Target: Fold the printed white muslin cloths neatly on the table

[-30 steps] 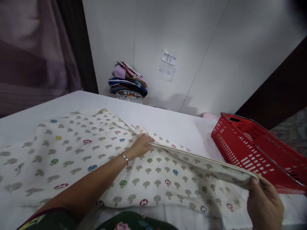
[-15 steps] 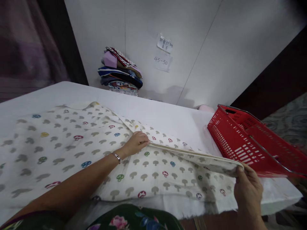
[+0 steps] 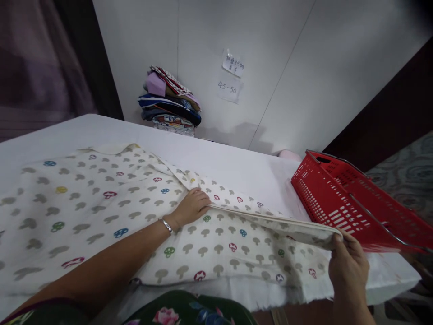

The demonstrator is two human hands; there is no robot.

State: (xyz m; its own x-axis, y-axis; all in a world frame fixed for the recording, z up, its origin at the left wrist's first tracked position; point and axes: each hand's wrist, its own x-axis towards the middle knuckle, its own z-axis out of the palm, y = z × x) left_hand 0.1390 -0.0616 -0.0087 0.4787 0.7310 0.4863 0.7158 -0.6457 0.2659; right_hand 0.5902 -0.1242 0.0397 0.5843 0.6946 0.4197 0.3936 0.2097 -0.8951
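A white cloth printed with mushrooms (image 3: 111,210) lies spread over the table, partly folded, with some wrinkles on its left half. Near the middle, my left hand (image 3: 193,206) has its fingers closed on the folded edge. My right hand (image 3: 350,259) pinches the right end of that same edge between thumb and fingers, lifted slightly above the lower layer. The edge runs taut between both hands, and the cloth's grey-looking underside shows beneath it near my right hand.
On the right of the white table (image 3: 237,158) stands a red plastic basket (image 3: 314,198) with metal handles, close to my right hand. Against the back wall is a stack of folded fabrics (image 3: 171,101). Two paper notes (image 3: 230,89) are stuck on the wall.
Both hands keep their hold on the cloth's edge and have hardly moved. The view has shifted very slightly.
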